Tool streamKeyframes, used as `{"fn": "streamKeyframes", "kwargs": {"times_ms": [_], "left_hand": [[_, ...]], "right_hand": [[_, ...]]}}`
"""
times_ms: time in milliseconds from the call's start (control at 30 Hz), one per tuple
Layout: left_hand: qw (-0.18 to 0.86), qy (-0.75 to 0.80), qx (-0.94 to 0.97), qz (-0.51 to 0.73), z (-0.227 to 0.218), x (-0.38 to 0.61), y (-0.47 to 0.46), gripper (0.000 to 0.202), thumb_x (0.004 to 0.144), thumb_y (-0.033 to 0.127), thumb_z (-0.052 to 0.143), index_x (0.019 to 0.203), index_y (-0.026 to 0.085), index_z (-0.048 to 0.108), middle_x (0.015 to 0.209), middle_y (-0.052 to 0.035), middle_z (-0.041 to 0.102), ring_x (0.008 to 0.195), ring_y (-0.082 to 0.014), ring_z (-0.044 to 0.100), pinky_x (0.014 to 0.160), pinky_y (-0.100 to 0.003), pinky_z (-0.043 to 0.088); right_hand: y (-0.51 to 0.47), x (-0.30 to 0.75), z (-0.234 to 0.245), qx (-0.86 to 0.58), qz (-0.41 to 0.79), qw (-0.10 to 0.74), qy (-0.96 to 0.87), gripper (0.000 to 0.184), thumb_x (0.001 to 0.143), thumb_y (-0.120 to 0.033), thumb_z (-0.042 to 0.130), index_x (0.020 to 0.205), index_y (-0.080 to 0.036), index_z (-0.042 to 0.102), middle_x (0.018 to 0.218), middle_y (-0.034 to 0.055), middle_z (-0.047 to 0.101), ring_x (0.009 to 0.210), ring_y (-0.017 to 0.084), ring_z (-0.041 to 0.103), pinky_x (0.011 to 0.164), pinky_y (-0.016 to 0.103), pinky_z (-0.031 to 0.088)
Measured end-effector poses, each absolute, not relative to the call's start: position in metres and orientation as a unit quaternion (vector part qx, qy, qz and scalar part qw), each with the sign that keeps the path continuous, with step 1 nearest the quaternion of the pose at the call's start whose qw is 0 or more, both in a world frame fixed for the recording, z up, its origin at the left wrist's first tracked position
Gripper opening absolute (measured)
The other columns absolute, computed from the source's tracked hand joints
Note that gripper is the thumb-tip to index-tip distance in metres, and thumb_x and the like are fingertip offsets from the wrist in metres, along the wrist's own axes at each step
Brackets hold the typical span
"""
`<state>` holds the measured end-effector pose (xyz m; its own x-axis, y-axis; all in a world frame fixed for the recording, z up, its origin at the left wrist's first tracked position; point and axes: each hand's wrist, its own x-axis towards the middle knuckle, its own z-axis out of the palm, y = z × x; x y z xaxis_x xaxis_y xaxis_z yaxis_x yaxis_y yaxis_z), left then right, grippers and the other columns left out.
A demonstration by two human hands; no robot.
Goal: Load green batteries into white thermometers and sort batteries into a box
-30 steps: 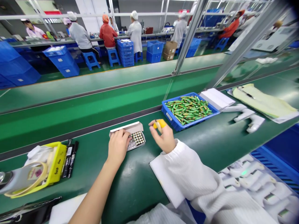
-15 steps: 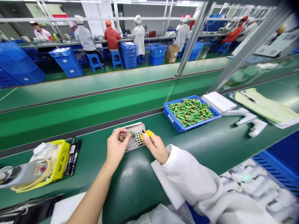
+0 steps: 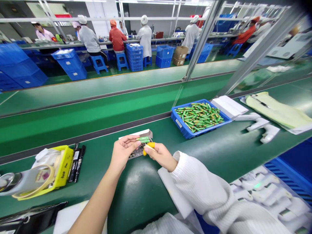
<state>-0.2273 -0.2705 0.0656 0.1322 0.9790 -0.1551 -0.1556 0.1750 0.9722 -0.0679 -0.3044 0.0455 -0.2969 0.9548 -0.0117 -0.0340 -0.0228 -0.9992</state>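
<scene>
Between the thumb and fingers of my left hand (image 3: 124, 151) are green batteries (image 3: 144, 139), lying sideways above a small open cardboard box (image 3: 146, 132). My right hand (image 3: 159, 154) is closed close beside them, with yellow finger covers (image 3: 149, 149) on its fingertips. Its thumb is pressed to the fingers, and whatever they pinch is hidden. The box lies on the green bench under both hands, which cover most of its inside. Metal battery ends show in part below the fingers.
A blue tray (image 3: 179, 124) heaped with green batteries stands right of the box. White plastic devices (image 3: 269, 131) lie farther right, near a yellowish sheet (image 3: 280, 107). At left are a yellow basket (image 3: 62, 172) and black markers (image 3: 77, 162). People (image 3: 145, 35) sit across the aisle.
My left hand has raised the green batteries out of the box area, so they show clearly now. My right hand has shifted slightly left and down, covering more of the box.
</scene>
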Motion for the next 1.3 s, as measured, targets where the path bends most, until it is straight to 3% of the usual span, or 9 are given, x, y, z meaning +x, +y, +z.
{"fn": "streamKeyframes", "kwargs": {"times_ms": [233, 433, 567, 667, 733, 867, 967, 1167, 1300], "left_hand": [[0.630, 0.457, 0.442, 0.446, 0.069, -0.226, -0.274, 0.029, 0.053, 0.024, 0.085, 0.075, 0.013, 0.069, 0.067, -0.0031, 0.072, 0.064, -0.0131, 0.068, 0.064, -0.021, 0.055], [0.593, 0.468, 0.486, 0.440, 0.073, -0.225, -0.275, 0.023, 0.056, 0.023, 0.082, 0.072, 0.014, 0.069, 0.070, -0.0027, 0.071, 0.064, -0.0116, 0.066, 0.062, -0.019, 0.053], [0.552, 0.475, 0.541, 0.421, 0.079, -0.230, -0.275, 0.019, 0.059, 0.023, 0.080, 0.073, 0.014, 0.070, 0.070, -0.0029, 0.071, 0.061, -0.0112, 0.064, 0.057, -0.018, 0.051], [0.545, 0.475, 0.574, 0.385, 0.080, -0.235, -0.276, 0.017, 0.062, 0.024, 0.078, 0.075, 0.015, 0.072, 0.072, -0.0038, 0.071, 0.062, -0.0126, 0.064, 0.057, -0.020, 0.051], [0.520, 0.485, 0.590, 0.383, 0.079, -0.234, -0.278, 0.018, 0.064, 0.025, 0.076, 0.080, 0.016, 0.072, 0.074, -0.0035, 0.072, 0.064, -0.0134, 0.064, 0.061, -0.022, 0.051], [0.407, 0.501, 0.655, 0.393, 0.075, -0.226, -0.282, 0.015, 0.070, 0.022, 0.071, 0.084, 0.019, 0.073, 0.080, -0.0022, 0.073, 0.068, -0.0145, 0.064, 0.068, -0.025, 0.052], [0.373, 0.490, 0.687, 0.386, 0.073, -0.223, -0.283, 0.012, 0.074, 0.021, 0.067, 0.083, 0.022, 0.074, 0.085, -0.0014, 0.074, 0.075, -0.0158, 0.066, 0.076, -0.027, 0.051], [0.469, 0.486, 0.609, 0.416, 0.070, -0.226, -0.280, 0.011, 0.073, 0.023, 0.068, 0.082, 0.020, 0.073, 0.084, -0.0029, 0.074, 0.078, -0.0173, 0.068, 0.074, -0.026, 0.053], [0.369, 0.493, 0.654, 0.439, 0.066, -0.227, -0.278, 0.008, 0.077, 0.024, 0.066, 0.081, 0.021, 0.072, 0.084, -0.0016, 0.074, 0.080, -0.0166, 0.067, 0.075, -0.026, 0.052]], "right_hand": [[-0.302, -0.066, 0.039, -0.417, 0.640, 0.438, -0.474, 0.044, 0.082, -0.057, 0.055, 0.069, -0.015, 0.055, 0.049, -0.0090, 0.025, 0.043, 0.005, 0.019, 0.043, 0.022, 0.016], [-0.309, -0.072, 0.042, -0.492, 0.488, 0.500, -0.520, 0.035, 0.086, -0.047, 0.055, 0.073, -0.015, 0.059, 0.065, 0.0000, 0.051, 0.062, 0.011, 0.044, 0.060, 0.025, 0.035], [-0.304, -0.066, 0.045, -0.466, 0.578, 0.503, -0.443, 0.039, 0.082, -0.053, 0.058, 0.066, -0.017, 0.050, 0.048, -0.0073, 0.032, 0.044, 0.006, 0.026, 0.043, 0.022, 0.023], [-0.293, -0.055, 0.044, -0.452, 0.602, 0.567, -0.335, 0.045, 0.076, -0.056, 0.063, 0.063, -0.020, 0.039, 0.046, -0.0128, 0.017, 0.039, 0.004, 0.011, 0.037, 0.020, 0.010], [-0.289, -0.052, 0.042, -0.457, 0.553, 0.605, -0.346, 0.044, 0.076, -0.056, 0.064, 0.066, -0.019, 0.042, 0.046, -0.0114, 0.028, 0.038, 0.003, 0.022, 0.037, 0.018, 0.017], [-0.290, -0.059, 0.039, -0.431, 0.583, 0.534, -0.436, 0.036, 0.078, -0.051, 0.064, 0.077, -0.017, 0.053, 0.057, -0.0011, 0.059, 0.045, 0.009, 0.050, 0.043, 0.021, 0.037], [-0.291, -0.062, 0.043, -0.420, 0.610, 0.510, -0.437, 0.032, 0.074, -0.044, 0.071, 0.073, -0.014, 0.057, 0.055, 0.0002, 0.060, 0.043, 0.009, 0.051, 0.044, 0.022, 0.039], [-0.288, -0.051, 0.054, -0.401, 0.657, 0.497, -0.401, 0.030, 0.064, -0.035, 0.079, 0.072, -0.014, 0.059, 0.061, -0.0017, 0.057, 0.052, 0.007, 0.048, 0.048, 0.020, 0.035], [-0.286, -0.045, 0.056, -0.417, 0.650, 0.464, -0.433, 0.033, 0.060, -0.033, 0.080, 0.073, -0.015, 0.056, 0.070, -0.0004, 0.059, 0.056, 0.008, 0.049, 0.054, 0.022, 0.039]]}}
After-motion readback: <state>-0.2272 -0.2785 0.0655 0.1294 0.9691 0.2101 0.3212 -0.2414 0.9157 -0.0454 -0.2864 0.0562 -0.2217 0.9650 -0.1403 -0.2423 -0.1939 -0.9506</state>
